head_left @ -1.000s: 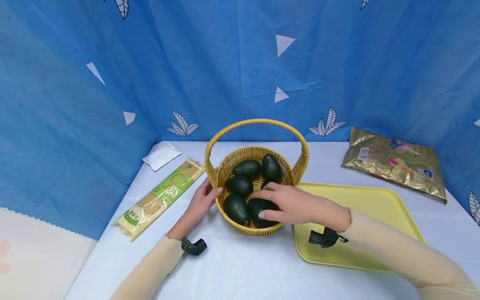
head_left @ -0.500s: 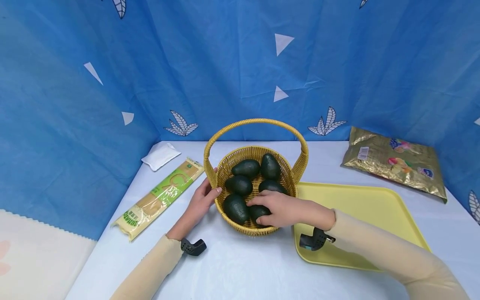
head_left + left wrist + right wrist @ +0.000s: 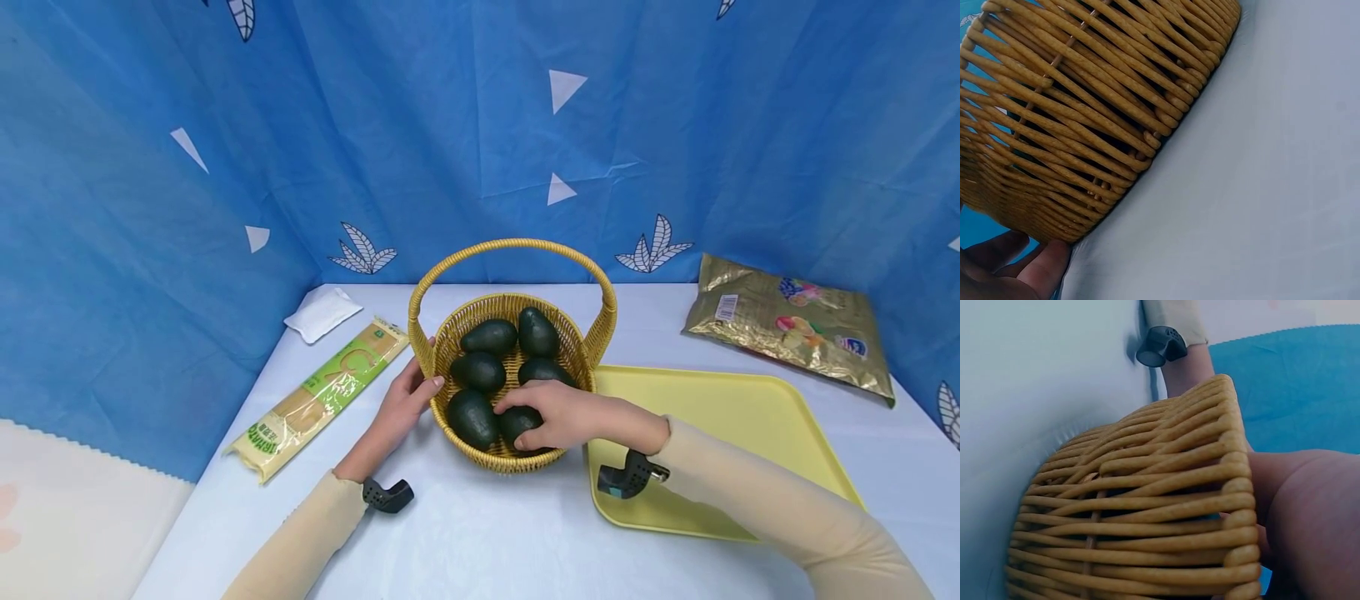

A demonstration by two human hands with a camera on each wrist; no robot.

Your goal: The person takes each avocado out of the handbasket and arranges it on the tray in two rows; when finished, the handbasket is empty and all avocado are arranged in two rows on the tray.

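A yellow wicker basket (image 3: 497,461) with a tall hoop handle stands mid-table and holds several dark green avocados. My left hand (image 3: 397,408) grips the basket's left side, thumb at the rim and fingers along the outside. In the left wrist view its fingertips (image 3: 1047,265) lie against the weave low down. Reaching over the right front rim, my right hand (image 3: 558,414) has its fingers and thumb around the front right avocado (image 3: 516,422), partly covering it. The right wrist view shows mostly the basket wall (image 3: 1166,525), which hides the fingertips and the avocado.
A yellow tray (image 3: 697,392) lies to the right, beneath the right forearm. Behind it is a gold snack bag (image 3: 795,325). On the left lie a long noodle packet (image 3: 322,396) and a small white packet (image 3: 324,313). A blue curtain (image 3: 480,142) hangs behind the table.
My right hand has shifted a little left and settled around the front right avocado, uncovering the one behind it. The left hand stays at the basket's side.
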